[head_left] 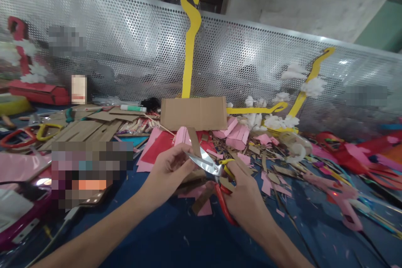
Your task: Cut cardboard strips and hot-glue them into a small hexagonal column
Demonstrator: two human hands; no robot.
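My right hand (248, 194) grips a pair of scissors (216, 169) with one yellow and one red handle loop. The blades stand apart and point left, around a narrow cardboard strip (194, 139). Pinched near the blade tips, the lower part of that strip is in my left hand (169, 169), whose fingers partly hide it. Just beyond my hands stands a brown cardboard rectangle (194, 114) with a tall yellow hook shape (188, 54) rising behind it. Red sheet (161, 147) and pink paper lie beneath the strip.
A pink glue gun (337, 192) lies at the right, its cord trailing forward. Cardboard offcuts (94, 127) and other scissors (19, 136) cover the left. Folded pink pieces (238, 136) and scraps fill the middle. A perforated metal panel (141, 50) closes off the back.
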